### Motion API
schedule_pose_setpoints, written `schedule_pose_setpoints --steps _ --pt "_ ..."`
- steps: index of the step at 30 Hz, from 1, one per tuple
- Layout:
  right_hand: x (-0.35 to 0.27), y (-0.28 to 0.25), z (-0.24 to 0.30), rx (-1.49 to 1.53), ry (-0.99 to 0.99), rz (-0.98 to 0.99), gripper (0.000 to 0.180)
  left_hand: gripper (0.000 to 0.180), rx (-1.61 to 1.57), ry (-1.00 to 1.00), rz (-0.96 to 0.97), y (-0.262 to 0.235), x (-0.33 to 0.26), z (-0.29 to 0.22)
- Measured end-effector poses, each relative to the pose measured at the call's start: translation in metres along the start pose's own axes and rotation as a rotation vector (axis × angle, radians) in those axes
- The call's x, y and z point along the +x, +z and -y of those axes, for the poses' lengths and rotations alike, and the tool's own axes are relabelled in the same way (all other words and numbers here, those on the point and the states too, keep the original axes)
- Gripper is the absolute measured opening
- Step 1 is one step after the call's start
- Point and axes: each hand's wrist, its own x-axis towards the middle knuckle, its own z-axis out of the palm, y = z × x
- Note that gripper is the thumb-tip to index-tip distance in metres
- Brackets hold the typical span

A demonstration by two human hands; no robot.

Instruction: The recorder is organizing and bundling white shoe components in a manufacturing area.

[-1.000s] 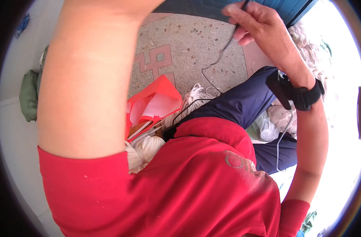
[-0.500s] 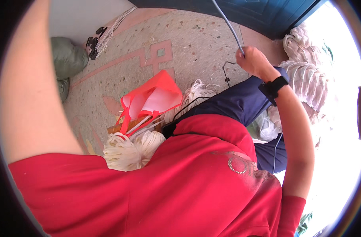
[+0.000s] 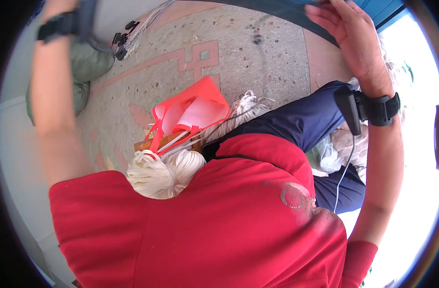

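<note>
My right hand (image 3: pixel 356 41) is raised near the top right, in front of the blue door panel (image 3: pixel 277 17). Its palm shows, the fingers are apart, and nothing is visible in them. A black strap with a dark device (image 3: pixel 380 109) circles that wrist, and a thin pale cable (image 3: pixel 342 180) hangs from it. At the upper left edge my left hand (image 3: pixel 61 6) is smeared and mostly cut off, so its fingers cannot be made out. The left wrist also wears a black strap (image 3: pixel 56 28). Below, a red-orange bag (image 3: pixel 193 108) lies beside bundled white strips (image 3: pixel 157 175).
A looser white bundle (image 3: pixel 248 105) rests by my navy trouser leg (image 3: pixel 296 113). Dark green sacks (image 3: pixel 87 62) sit against the left wall. Black plugs with pale cords (image 3: pixel 121 43) lie nearby. Pale pleated material (image 3: pixel 356 146) and a clear plastic bag (image 3: pixel 327 156) are on the right.
My right hand has risen and opened; the grey cord it held is gone from its fingers. My left arm has moved so its strapped wrist shows at the upper left.
</note>
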Motion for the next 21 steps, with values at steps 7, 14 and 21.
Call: schedule_pose_setpoints --steps 7,14,21 --pt "-0.019 0.045 0.009 0.128 0.188 0.283 0.024 0.035 -0.108 -0.456 0.335 0.137 -0.083 0.083" --pt "-0.023 0.053 0.037 -0.042 -0.15 0.223 0.027 0.036 -0.155 -0.217 0.639 0.131 -0.098 0.058" --pt "-0.026 0.034 0.026 -0.082 -0.117 0.377 0.027 0.021 0.28 -0.151 -0.007 0.034 -0.124 -0.05"
